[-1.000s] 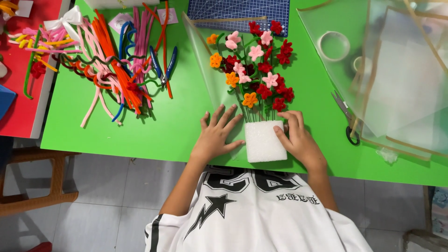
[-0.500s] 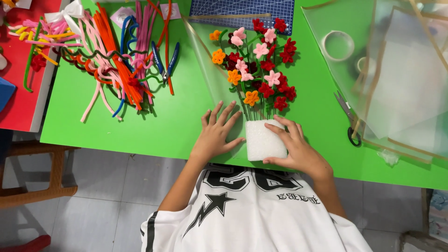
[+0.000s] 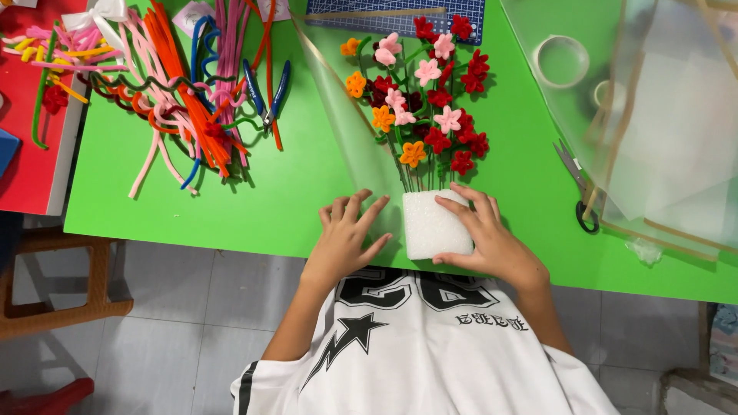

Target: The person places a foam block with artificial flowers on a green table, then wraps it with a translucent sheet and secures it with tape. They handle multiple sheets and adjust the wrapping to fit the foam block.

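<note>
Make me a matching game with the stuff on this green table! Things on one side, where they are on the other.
Things:
1. white foam block
2. blue-handled pliers
3. clear tape ring
4. black-handled scissors

Places:
A. under the clear plastic sheet, far side
B. between the left hand and right hand
C. by the sheet's near edge, to the right
D. beside the heap of pipe cleaners

Pairs: 1-B, 2-D, 3-A, 4-C

Left hand lies flat, palm down, fingers spread toward the far side. Right hand curls, fingers bent leftward.
</note>
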